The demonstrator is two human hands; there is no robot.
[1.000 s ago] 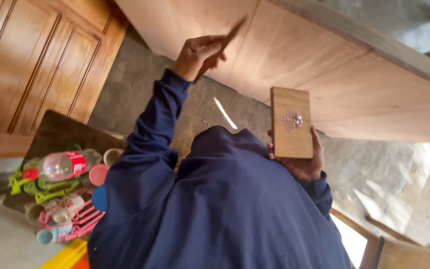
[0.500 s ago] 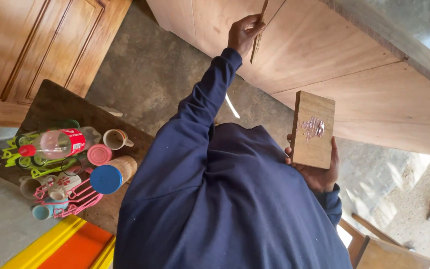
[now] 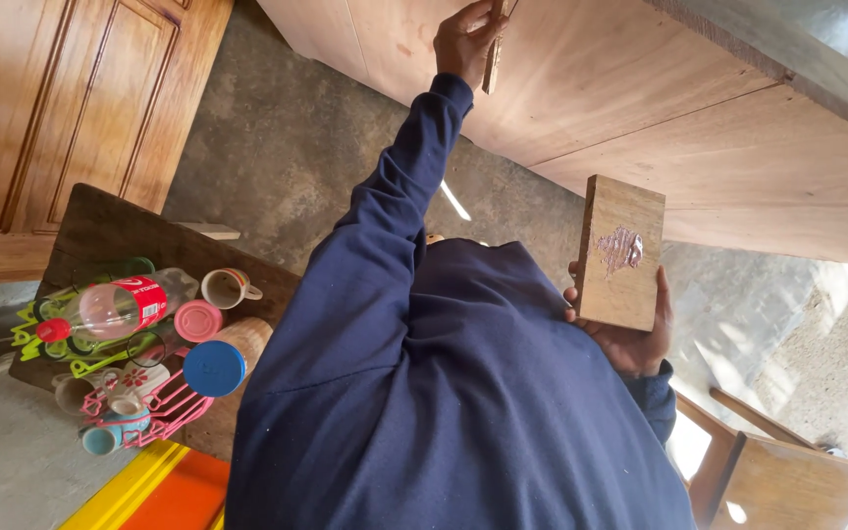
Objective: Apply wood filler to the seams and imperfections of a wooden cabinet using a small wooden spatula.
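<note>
My left hand (image 3: 465, 39) pinches a thin stick (image 3: 492, 54), long axis along my arm, against the big wooden panel (image 3: 640, 88). My right hand (image 3: 630, 339) clasps a wood block (image 3: 622, 253), putty smear facing me, open air around.

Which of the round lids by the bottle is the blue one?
The larger round blue lid, at the near edge of the dark wooden table. The smaller pink lid sits just beyond it, beside the clear plastic bottle.

Bright, sharp daylight from the right; sunlit patches, soft shadows.
</note>
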